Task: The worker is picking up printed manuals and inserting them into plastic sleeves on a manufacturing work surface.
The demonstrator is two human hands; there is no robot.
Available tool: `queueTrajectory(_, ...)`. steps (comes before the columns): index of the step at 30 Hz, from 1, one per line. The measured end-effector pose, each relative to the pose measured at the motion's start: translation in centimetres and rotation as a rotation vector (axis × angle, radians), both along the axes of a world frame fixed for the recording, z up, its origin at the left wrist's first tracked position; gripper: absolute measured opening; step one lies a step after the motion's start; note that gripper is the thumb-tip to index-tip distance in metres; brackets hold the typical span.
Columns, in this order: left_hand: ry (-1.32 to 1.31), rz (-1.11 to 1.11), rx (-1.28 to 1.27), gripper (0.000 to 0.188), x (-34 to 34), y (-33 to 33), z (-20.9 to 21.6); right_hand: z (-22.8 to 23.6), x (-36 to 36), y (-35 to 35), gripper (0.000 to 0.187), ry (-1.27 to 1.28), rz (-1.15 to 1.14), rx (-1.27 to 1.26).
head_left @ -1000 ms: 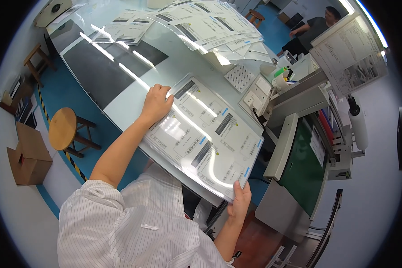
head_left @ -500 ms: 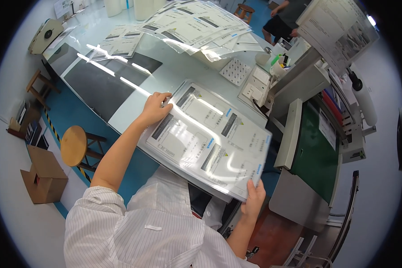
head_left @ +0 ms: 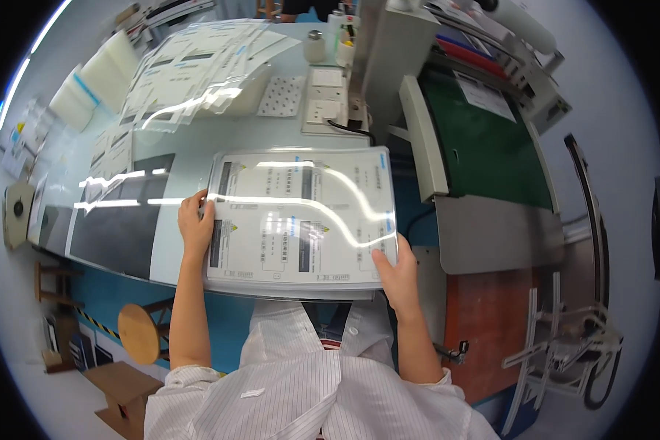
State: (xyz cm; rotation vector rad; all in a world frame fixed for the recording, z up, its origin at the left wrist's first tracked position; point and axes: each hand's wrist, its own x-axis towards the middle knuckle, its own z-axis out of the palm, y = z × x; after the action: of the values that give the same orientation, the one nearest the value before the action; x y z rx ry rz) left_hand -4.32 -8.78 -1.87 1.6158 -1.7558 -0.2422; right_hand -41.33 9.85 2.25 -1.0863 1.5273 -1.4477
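A stack of clear, glossy printed sheets [head_left: 271, 213] lies squarely in front of me, at the near edge of the glass-topped table. Dark blocks, small yellow-green triangles and blue print mark its top sheet. My left hand [head_left: 196, 226] holds the stack's left edge, fingers bent and thumb against the side. At the right edge, my right hand [head_left: 398, 275] grips the sheets with its thumb on top. Its other fingers are hidden beneath. Bright reflections cross the top sheet.
More printed sheets [head_left: 191, 62] lie in a loose pile at the far left. A dark mat [head_left: 125, 220] is on the table's left. To the right stands a machine with a green belt [head_left: 484, 147]. A wooden stool [head_left: 138, 334] and a cardboard box [head_left: 125, 389] are below left.
The stack has turned from a slant to lie square before me. My right hand has moved up along its right edge, and my left hand stays at its left edge. My view has swung right.
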Motion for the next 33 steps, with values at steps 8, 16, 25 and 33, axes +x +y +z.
queueTrajectory(8,0.081,-0.041,0.083,0.033,0.4,-0.6,-0.9,9.2,5.8,0.0,0.060,0.566,0.093,0.077)
queueTrajectory(16,0.071,-0.046,0.070,0.033,0.5,-0.8,-0.9,7.0,5.1,0.3,0.060,0.554,0.025,0.096)
queueTrajectory(25,0.093,-0.014,0.077,0.033,0.6,0.0,-0.6,-2.4,-0.8,0.2,0.042,-0.444,-0.043,0.115)
queueTrajectory(33,0.201,-0.037,0.206,0.038,0.5,0.3,0.6,-2.1,-1.9,-0.4,0.038,-0.556,0.058,0.176)
